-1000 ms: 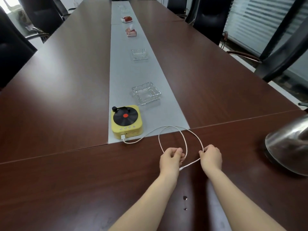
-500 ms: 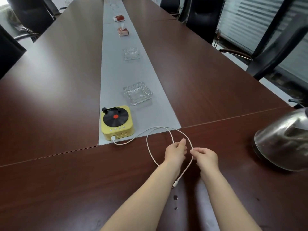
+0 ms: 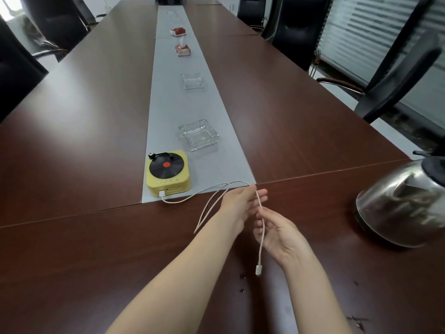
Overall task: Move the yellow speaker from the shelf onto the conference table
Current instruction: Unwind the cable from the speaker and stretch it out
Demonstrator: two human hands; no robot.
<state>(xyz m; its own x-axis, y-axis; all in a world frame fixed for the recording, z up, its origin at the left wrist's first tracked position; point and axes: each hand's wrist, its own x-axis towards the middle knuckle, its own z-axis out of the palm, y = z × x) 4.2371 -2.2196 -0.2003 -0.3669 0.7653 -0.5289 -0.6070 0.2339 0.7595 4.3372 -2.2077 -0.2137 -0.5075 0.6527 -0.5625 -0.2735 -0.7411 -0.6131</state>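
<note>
The yellow speaker (image 3: 168,173), shaped like a small record player with a black disc and red centre, sits on the grey runner (image 3: 185,107) of the brown conference table (image 3: 72,116). A white cable (image 3: 212,203) is plugged into its front face and loops to the right. My left hand (image 3: 240,203) has the cable draped over its fingers, fingers extended. My right hand (image 3: 277,230) pinches the cable just below, and the free plug (image 3: 258,270) dangles over the table.
A glass ashtray (image 3: 198,135) stands just behind the speaker, another ashtray (image 3: 192,81) and two red-and-white boxes (image 3: 183,50) lie farther along the runner. A steel kettle (image 3: 404,203) sits at the right. Black chairs (image 3: 296,27) line both sides.
The wide loop I held between both hands has collapsed. My hands came together, the left one opened flat, and the cable's free end now hangs down from my right fingers.
</note>
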